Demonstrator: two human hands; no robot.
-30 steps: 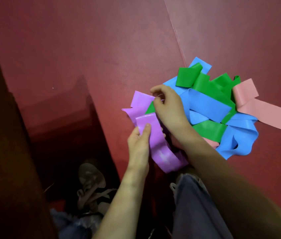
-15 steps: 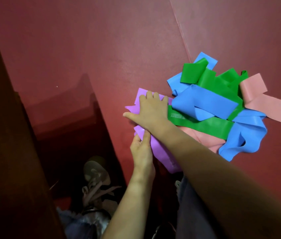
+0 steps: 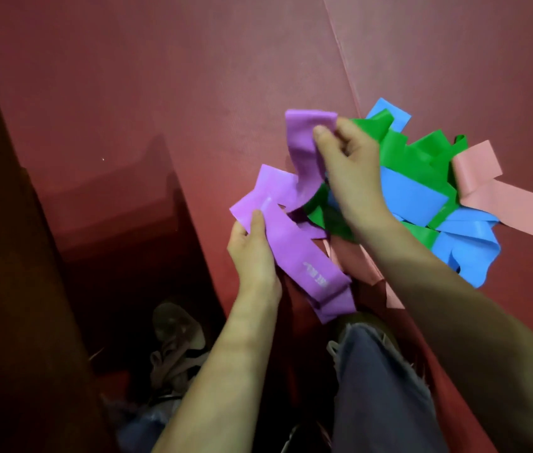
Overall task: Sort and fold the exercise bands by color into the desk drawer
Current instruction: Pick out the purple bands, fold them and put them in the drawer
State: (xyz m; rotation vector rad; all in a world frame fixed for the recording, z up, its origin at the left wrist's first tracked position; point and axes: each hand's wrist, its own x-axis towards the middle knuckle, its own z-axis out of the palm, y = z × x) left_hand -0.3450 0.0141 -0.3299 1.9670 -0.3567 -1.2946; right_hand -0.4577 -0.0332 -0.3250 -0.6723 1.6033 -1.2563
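A purple exercise band (image 3: 294, 237) is lifted off the dark red desk top (image 3: 167, 93). My right hand (image 3: 350, 171) pinches its upper end between thumb and fingers. My left hand (image 3: 252, 250) grips a lower fold of the same band with the thumb on top. The band's tail hangs over the desk's front edge. Behind my right hand lies a tangled pile of green bands (image 3: 418, 158), blue bands (image 3: 464, 246) and a pink band (image 3: 520, 207). No open drawer can be made out.
A seam (image 3: 340, 53) runs across the desk top toward the pile. Left of the desk edge is a dark recess (image 3: 121, 250). Below it a shoe (image 3: 177, 341) and my jeans-clad leg (image 3: 379, 387) show on the floor.
My right hand lay flat on the purple band half a second ago. It now pinches the band's end and has raised it up and back. My left hand has shifted left along the band.
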